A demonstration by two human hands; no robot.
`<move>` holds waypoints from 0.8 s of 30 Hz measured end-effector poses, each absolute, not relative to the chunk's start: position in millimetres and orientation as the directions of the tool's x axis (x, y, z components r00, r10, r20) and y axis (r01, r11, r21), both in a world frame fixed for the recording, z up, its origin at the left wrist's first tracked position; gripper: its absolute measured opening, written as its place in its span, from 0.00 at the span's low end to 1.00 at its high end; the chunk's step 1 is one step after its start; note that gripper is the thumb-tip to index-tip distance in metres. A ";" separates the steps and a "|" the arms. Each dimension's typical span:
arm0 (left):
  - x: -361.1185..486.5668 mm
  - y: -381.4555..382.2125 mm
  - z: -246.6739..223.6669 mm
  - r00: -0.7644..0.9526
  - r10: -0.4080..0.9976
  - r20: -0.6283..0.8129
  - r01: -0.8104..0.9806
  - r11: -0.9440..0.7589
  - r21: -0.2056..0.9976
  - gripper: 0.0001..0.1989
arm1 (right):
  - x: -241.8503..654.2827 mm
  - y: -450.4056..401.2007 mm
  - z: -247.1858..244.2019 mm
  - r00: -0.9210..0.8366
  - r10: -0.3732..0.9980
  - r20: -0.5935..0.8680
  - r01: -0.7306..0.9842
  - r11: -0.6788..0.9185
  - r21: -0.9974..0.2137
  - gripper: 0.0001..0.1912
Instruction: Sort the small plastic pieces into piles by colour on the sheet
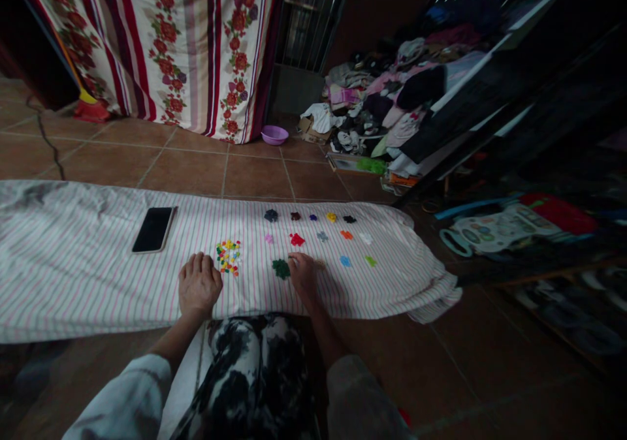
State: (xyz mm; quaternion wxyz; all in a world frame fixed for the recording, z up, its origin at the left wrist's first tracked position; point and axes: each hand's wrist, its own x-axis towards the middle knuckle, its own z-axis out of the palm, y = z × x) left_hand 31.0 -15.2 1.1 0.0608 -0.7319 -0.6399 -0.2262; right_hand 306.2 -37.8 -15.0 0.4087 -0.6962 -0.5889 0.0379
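Note:
My left hand (200,284) lies palm down on the striped cloth (98,283), fingers stretched out, beside a mixed heap of small coloured pieces (228,257). My right hand (304,275) is at the right edge of a dark green pile (281,269). Its thumb and fingertips are pinched together; anything between them is too small to make out. A tan pile (320,265) is partly hidden behind that hand. Farther off sit single-colour piles, among them a red pile (296,239), a pink pile (269,238), a blue pile (345,261) and a lime green pile (370,261).
A phone (153,230) with a dark screen rests on the cloth at the left. Beyond the cloth, a purple basin (275,135) stands on the tiled floor by a floral curtain (196,55). Clothes (377,100) are heaped at the back right.

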 end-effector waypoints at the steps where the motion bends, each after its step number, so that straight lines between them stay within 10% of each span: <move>1: 30.9 -15.3 1.2 0.079 0.910 0.406 0.962 -0.176 0.209 0.17 | 306.0 -39.0 -16.7 0.294 0.853 0.431 0.794 0.033 -0.607 0.13; 24: 31.1 -15.5 0.0 0.075 0.913 0.400 0.964 -0.170 0.206 0.16 | 301.3 -51.6 -24.2 0.089 0.872 0.482 0.853 0.182 -0.488 0.17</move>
